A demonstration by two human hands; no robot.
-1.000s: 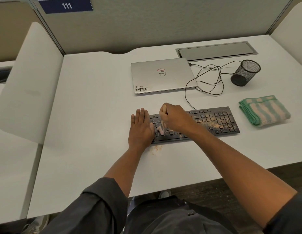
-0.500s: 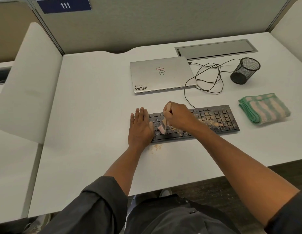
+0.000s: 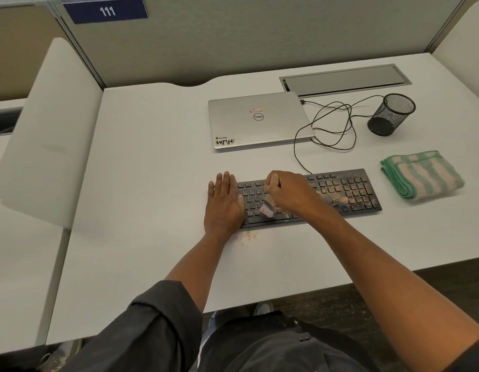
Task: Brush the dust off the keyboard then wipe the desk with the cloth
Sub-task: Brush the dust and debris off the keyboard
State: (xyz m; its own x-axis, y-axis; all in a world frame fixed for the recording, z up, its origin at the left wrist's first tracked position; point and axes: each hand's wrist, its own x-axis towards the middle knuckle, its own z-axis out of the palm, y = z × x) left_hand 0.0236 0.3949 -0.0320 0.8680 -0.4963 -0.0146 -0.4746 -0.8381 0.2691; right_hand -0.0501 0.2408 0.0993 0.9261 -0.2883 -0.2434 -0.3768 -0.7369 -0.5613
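Right hand [image 3: 289, 193] clenched around the small brush [image 3: 268, 208], bristles down on the black keyboard [image 3: 348, 191] mid-bench [image 3: 152, 183]. Left hand [image 3: 223, 205] flat, released, pinning its left end. Tan dust [image 3: 247, 237] just in front. Striped cloth [image 3: 420, 174] folded to the right.

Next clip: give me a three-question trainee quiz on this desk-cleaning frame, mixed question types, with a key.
1. True or false: the cloth lies folded on the desk, right of the keyboard, untouched.
2. Which hand holds the brush? A) left hand B) right hand C) neither
3. Fill in: most of the dust left on the keys sits toward the keyboard's ____ end.

Key: 1 true; 2 B; 3 right. The left hand rests flat on the keyboard's left end. A little dust lies on the desk by the near edge.
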